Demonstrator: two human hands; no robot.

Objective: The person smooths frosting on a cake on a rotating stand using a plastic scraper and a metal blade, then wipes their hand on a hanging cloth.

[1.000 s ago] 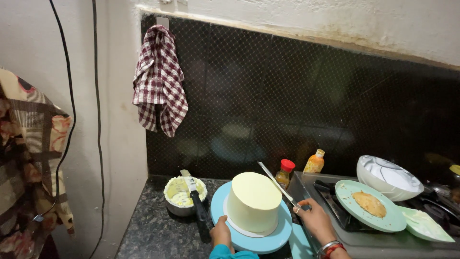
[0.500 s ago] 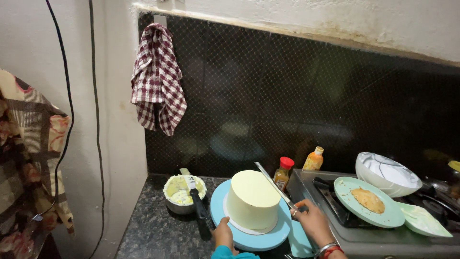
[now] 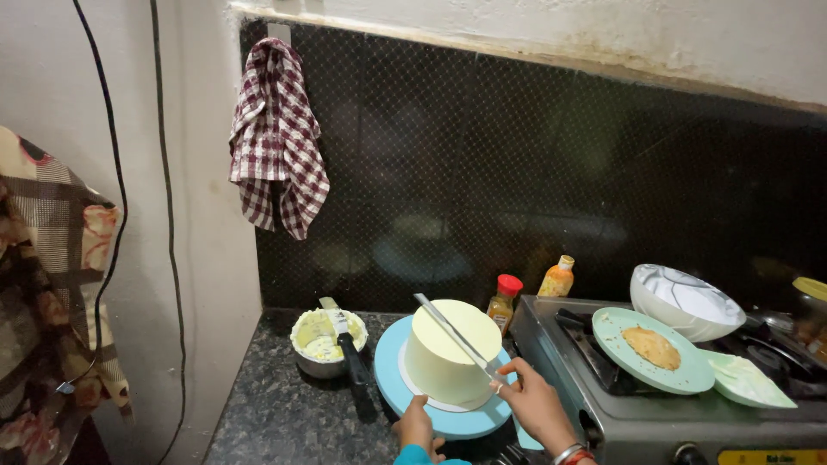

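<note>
Round blue turntable (image 3: 392, 392) carries the pale yellow frosted cylindrical cake (image 3: 450, 357). Right hand (image 3: 536, 405) fingers closed around long metal spatula (image 3: 457, 337); left hand (image 3: 417, 424) fingers curled on turntable rim. Best kept flat, light pressure, slow steady rotation.

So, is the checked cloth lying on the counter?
No, the checked cloth hangs on the wall, well above the counter.

Two small bottles stand just beyond the right hand's fingers (image 3: 504, 389), against the dark wall: a red-capped bottle (image 3: 503, 301) with a yellowish label, and beside it, farther right, an orange bottle (image 3: 557, 278) with a yellow cap.
</note>
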